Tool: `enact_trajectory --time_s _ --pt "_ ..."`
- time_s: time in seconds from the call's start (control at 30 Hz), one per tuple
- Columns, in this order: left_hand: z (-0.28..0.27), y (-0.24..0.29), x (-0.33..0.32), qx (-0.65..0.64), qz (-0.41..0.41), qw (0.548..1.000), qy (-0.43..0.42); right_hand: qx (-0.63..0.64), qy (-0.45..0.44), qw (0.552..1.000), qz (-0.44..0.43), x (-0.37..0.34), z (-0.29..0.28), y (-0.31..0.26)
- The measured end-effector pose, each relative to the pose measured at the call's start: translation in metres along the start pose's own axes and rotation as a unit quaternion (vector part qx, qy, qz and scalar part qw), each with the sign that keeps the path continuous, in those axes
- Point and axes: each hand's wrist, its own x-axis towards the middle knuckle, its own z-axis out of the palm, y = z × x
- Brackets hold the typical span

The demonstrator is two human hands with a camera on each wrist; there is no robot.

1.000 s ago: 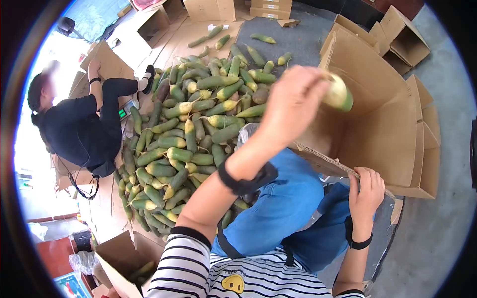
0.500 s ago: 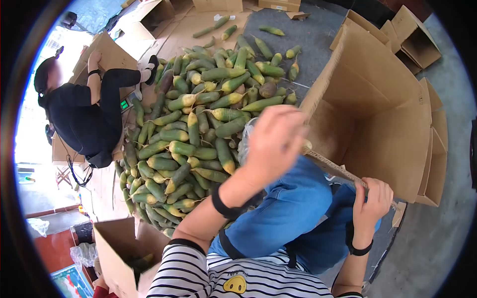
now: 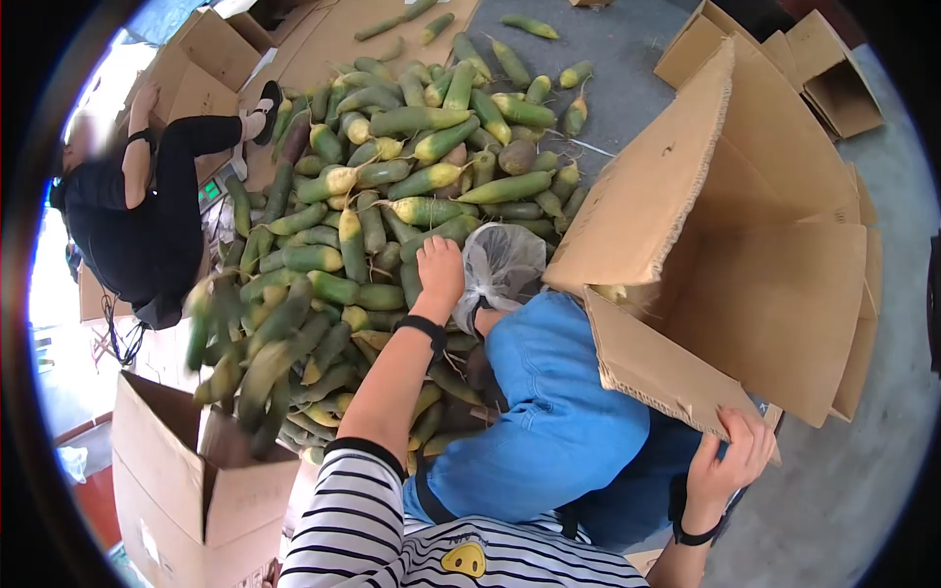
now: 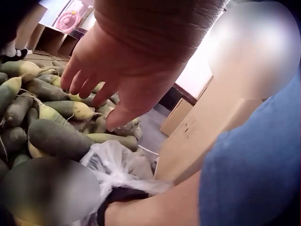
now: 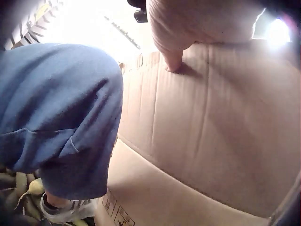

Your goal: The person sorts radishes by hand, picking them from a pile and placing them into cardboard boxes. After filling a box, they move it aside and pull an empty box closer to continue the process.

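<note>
In the head view, my left hand is over the pile of green radishes, beside a clear plastic bag wrapped round my foot. Its fingers are loosely bent and hold nothing; the left wrist view shows them spread above a dark green radish. My right hand grips the front flap of a large open cardboard box, thumb on one face and fingers over the edge. Just inside the near rim, the pale end of a radish shows, mostly hidden by the flaps.
At lower left a tilted carton has blurred radishes tumbling from its mouth onto the pile. Another person in black sits at the left beside a scale. More open cartons stand at the back right.
My left hand let go of a radish at the large box and moved left to the pile. The large box's side flap swung outward. The lower-left carton rose and tipped, spilling radishes.
</note>
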Motion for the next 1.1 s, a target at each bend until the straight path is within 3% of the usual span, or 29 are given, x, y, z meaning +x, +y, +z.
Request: enact_trajectory --time_s 0.07,0.17,0.33,0.4,0.43,0.53,0.6,0.67,0.77,0.83,0.87,1.0,1.07,1.1 --pt "0.021 -0.011 0.009 0.083 -0.011 0.994 0.064 -0.023 0.0 1.0 0.003 -0.001 0.0 0.001" --pt "0.033 -0.028 0.02 0.11 -0.006 0.99 0.089 -0.019 -0.002 1.0 0.009 0.001 -0.001 -0.002" --pt "0.014 -0.028 0.028 0.093 -0.009 0.994 0.063 -0.032 -0.002 0.999 0.01 0.001 -0.001 -0.002" --pt "0.006 -0.027 0.031 0.125 0.005 0.991 -0.036 -0.032 -0.007 0.999 0.013 0.002 -0.003 -0.001" --pt "0.006 -0.027 0.031 0.124 0.004 0.992 -0.035 -0.031 -0.01 0.999 0.017 0.003 -0.003 -0.001" --pt "-0.001 -0.028 0.023 0.078 -0.019 0.996 -0.04 -0.029 -0.01 0.999 0.024 0.001 -0.003 0.0" --pt "-0.01 -0.029 0.009 -0.082 -0.133 0.981 -0.111 -0.026 -0.01 0.999 0.022 0.001 -0.003 0.0" --pt "0.025 -0.047 0.002 -0.147 -0.165 0.969 -0.114 -0.025 -0.01 0.999 0.023 -0.002 -0.003 -0.001" --pt "0.032 -0.064 -0.027 -0.487 -0.243 0.821 -0.175 -0.028 -0.002 0.999 0.019 -0.004 -0.002 -0.002" --pt "0.021 -0.068 -0.056 -0.637 -0.283 0.687 -0.204 -0.027 -0.005 1.0 0.014 -0.005 -0.003 -0.001" --pt "0.021 -0.07 -0.072 -0.637 -0.282 0.689 -0.2 -0.025 0.0 1.0 0.014 -0.004 -0.003 -0.002" --pt "-0.1 -0.045 -0.123 -0.742 -0.1 0.66 -0.05 -0.02 0.007 1.0 0.005 -0.004 -0.002 -0.007" --pt "-0.17 -0.022 -0.137 -0.749 0.008 0.662 0.022 -0.01 0.016 1.0 -0.002 -0.006 0.0 -0.008" --pt "-0.204 -0.013 -0.143 -0.727 0.056 0.684 0.026 -0.015 0.02 1.0 -0.001 -0.008 0.001 -0.008"
